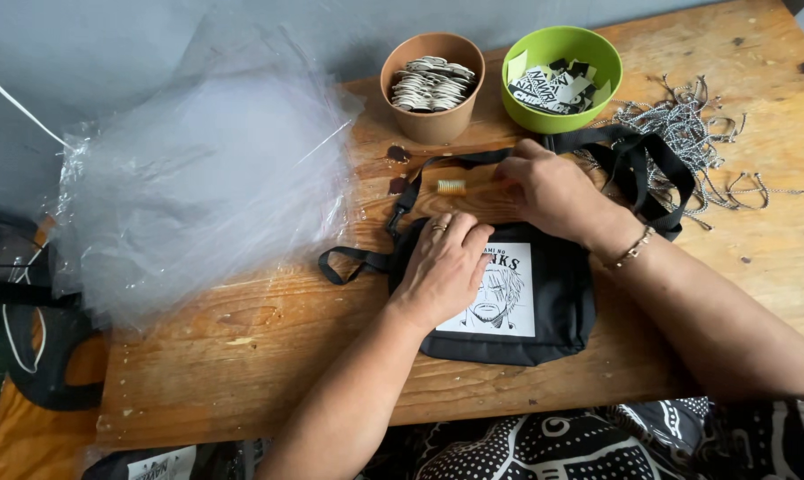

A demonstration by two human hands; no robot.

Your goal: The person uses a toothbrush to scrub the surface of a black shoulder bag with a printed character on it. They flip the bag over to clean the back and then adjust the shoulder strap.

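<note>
A small black shoulder bag (558, 307) with a white printed patch showing a drawn face lies flat on the wooden table (242, 347). My left hand (442, 267) presses palm-down on the bag's upper left part, fingers closed together, a ring on one finger. My right hand (553, 191) rests at the bag's top edge, fingers curled on the black strap (638, 160), with a bracelet on the wrist. A small gold spring-like piece (451, 187) lies on the table just left of my right fingertips.
A brown cup (433, 120) holds stacked round tags. A green bowl (562, 111) holds black-and-white printed cards. Black-and-white cords (695, 133) are heaped at the right. A pile of clear plastic bags (206, 178) covers the left. Another bag lies at the bottom left edge.
</note>
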